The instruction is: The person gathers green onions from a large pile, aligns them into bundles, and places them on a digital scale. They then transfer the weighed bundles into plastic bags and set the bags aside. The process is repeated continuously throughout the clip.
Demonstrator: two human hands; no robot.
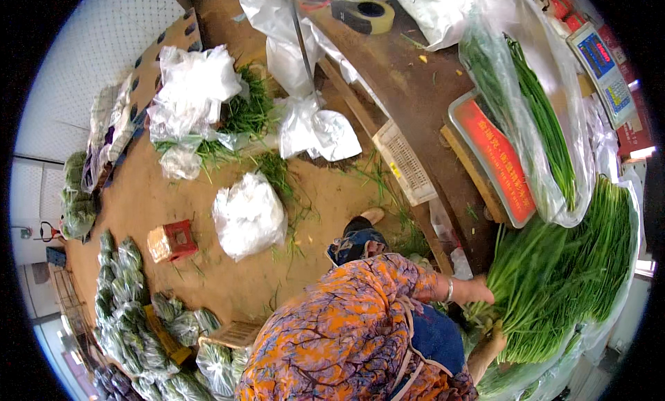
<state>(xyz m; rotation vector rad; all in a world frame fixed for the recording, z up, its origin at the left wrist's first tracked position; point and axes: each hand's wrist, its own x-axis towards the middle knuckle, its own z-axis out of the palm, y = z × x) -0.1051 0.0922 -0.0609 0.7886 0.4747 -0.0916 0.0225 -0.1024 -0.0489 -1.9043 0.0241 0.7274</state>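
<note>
My left hand (pixel 475 290), with a bracelet at its wrist, is closed round the lower ends of a bunch of long green garlic chives (pixel 530 262). Just below it, my right hand (pixel 493 342) is closed on the same chives from the other side; its fingers are partly hidden by the stalks. The bunch lies against a larger heap of chives (pixel 603 262) spread on plastic sheeting. Beyond my hands, a clear plastic bag (pixel 578 193) with more chives in it rests over the red-topped scale plate (pixel 485 141).
The scale's display (pixel 599 54) stands at the far right. On the brown table (pixel 429 89) lies a roll of tape (pixel 370 16). White plastic bags (pixel 249 217), a red stool (pixel 173 240) and loose greens are on the floor. Bagged vegetables (pixel 131 332) are piled at the lower left.
</note>
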